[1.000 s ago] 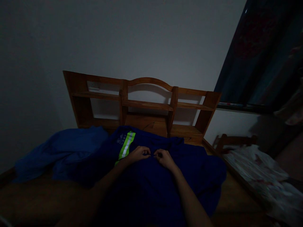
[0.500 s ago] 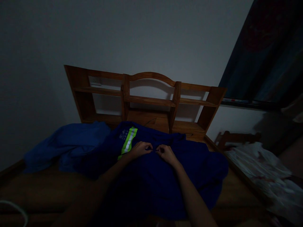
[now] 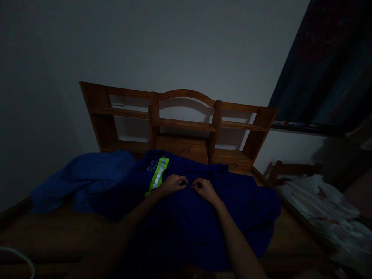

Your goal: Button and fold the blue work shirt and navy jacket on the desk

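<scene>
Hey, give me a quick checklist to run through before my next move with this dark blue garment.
1. Hands at the garment: ok; left hand and right hand are close together over its middle.
2. Fingers gripping cloth: cannot tell; they are curled, but it is too dark.
3. Garment smooth: not ok; its right side looks bunched.
4. Lighter blue cloth away from the hands: ok; it lies off to the left.
5. Light: not ok; the room is dim.
</scene>
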Demonstrator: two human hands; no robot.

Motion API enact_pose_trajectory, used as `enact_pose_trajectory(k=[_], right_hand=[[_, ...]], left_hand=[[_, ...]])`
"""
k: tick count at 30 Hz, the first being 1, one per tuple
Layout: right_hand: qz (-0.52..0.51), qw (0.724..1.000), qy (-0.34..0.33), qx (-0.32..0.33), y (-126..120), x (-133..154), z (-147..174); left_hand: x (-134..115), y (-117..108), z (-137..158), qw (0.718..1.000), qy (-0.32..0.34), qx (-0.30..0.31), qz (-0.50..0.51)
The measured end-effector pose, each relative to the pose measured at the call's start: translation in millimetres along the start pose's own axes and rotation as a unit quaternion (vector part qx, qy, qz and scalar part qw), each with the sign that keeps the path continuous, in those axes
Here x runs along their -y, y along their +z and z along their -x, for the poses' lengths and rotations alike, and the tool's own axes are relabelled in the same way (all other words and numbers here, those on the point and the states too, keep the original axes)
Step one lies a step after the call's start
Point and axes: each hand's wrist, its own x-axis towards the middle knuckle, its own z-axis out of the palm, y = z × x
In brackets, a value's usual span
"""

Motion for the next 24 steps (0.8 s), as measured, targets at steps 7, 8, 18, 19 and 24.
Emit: enact_pose_trajectory(k=[7,8,18,19,24], right_hand=[[-0.001,1.000,0.003,0.000,-0.7,0.9,0.5],[-0.001,1.000,0.003,0.001,-0.8,1.2,0.6],[0.001,1.000,0.015,0.001,-1.2,0.9,0.4],[0.002,1.000,0.015,0.001,-1.2,1.1,0.3],[0.004,1.000,0.007,0.003,-2.2,2.5,0.5]], left_hand=[[-1.1,-1.6,0.8,1.000,-0.003,0.005,0.000],[-1.1,-1.5,0.9,1.000,-0.003,0.006,0.001],[-1.9,-2.0,1.4,1.000,-0.007,0.008,-0.003],[-2.2,-2.4,1.5,1.000,-0.007,0.008,-0.004],[-2.5,-3.9,1.7,1.000,-0.002,0.016,-0.005]])
